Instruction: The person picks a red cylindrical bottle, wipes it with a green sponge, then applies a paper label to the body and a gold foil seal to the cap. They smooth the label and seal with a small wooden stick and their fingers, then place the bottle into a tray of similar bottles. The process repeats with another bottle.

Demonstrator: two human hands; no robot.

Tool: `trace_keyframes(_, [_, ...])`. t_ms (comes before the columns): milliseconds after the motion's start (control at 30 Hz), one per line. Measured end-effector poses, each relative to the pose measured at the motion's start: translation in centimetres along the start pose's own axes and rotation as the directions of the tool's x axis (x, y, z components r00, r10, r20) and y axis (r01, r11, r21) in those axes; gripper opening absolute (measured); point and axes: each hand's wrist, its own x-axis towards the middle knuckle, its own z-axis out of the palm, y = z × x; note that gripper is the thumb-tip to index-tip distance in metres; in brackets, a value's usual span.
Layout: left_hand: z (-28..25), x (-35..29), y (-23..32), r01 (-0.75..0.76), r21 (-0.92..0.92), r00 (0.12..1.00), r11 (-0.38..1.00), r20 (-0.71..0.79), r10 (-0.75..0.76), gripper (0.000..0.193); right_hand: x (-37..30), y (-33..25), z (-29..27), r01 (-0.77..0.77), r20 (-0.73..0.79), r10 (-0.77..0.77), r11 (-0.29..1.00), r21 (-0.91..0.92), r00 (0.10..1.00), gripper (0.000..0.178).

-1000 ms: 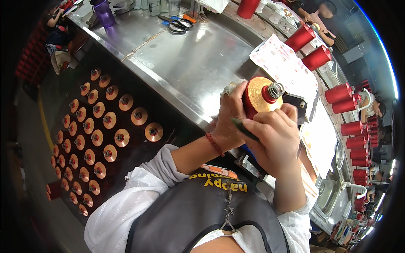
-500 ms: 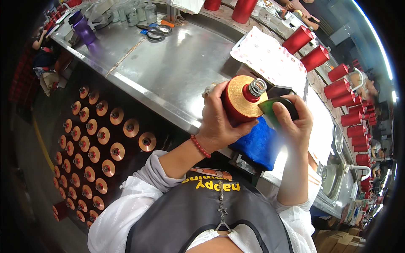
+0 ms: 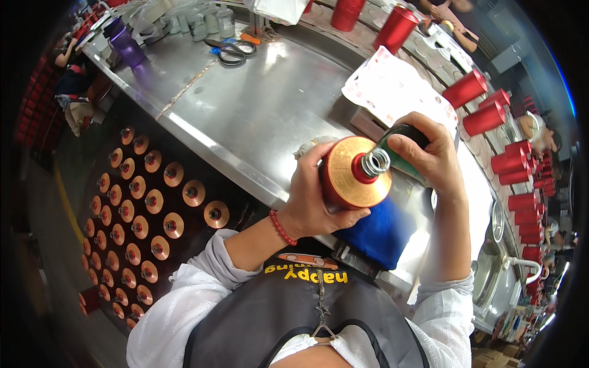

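My left hand is closed around a red bottle with a gold shoulder, a red collar and a clear threaded neck. The neck tilts up toward me. My right hand pinches a flat, scraper-like piece, green with a dark rounded edge, between thumb and fingers. Its edge meets the far right side of the gold shoulder beside the neck; whether it touches, I cannot tell. Beneath the bottle lies a blue cloth at the bench edge.
Scissors and a purple bottle lie and stand on the metal bench. Rows of gold-shouldered bottles stand at lower left. More red bottles line a conveyor at right, near a sink. A co-worker is beyond.
My right hand has moved the scraper-like piece away from me, from the shoulder's right side to its far right. The bottle has dropped slightly nearer me. Bottles on the conveyor have shifted.
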Motion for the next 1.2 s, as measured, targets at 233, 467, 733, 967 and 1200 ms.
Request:
trace_keyframes(233, [-0.2,0.0,-0.6,0.04,-0.088,0.997,0.995,0.072,-0.034,0.103,6.1,0.9,0.4,0.049,0.232,-0.033,0.997,-0.064,0.972,0.028])
trace_keyframes(467, [-0.6,0.0,-1.4,0.054,-0.057,0.991,0.997,0.124,-0.046,0.107,9.1,-1.1,2.8,-0.044,0.404,0.046,0.999,-0.015,0.914,0.038])
trace_keyframes(733, [-2.6,1.4,-2.8,-0.097,-0.109,0.967,0.989,0.225,0.12,0.117,2.9,0.9,2.2,-0.225,0.053,0.225,0.869,0.441,0.973,0.026])
trace_keyframes(967, [-3.7,3.1,0.7,-0.401,0.288,0.911,0.87,0.22,0.348,0.057,-1.0,1.8,4.1,-0.234,-0.048,0.344,0.726,0.647,0.938,0.023])
trace_keyframes(1200, [-2.6,-0.6,3.2,-0.573,0.399,0.818,0.716,0.236,0.524,0.037,-2.8,1.6,4.4,-0.11,-0.227,0.365,0.706,0.699,0.903,0.022])
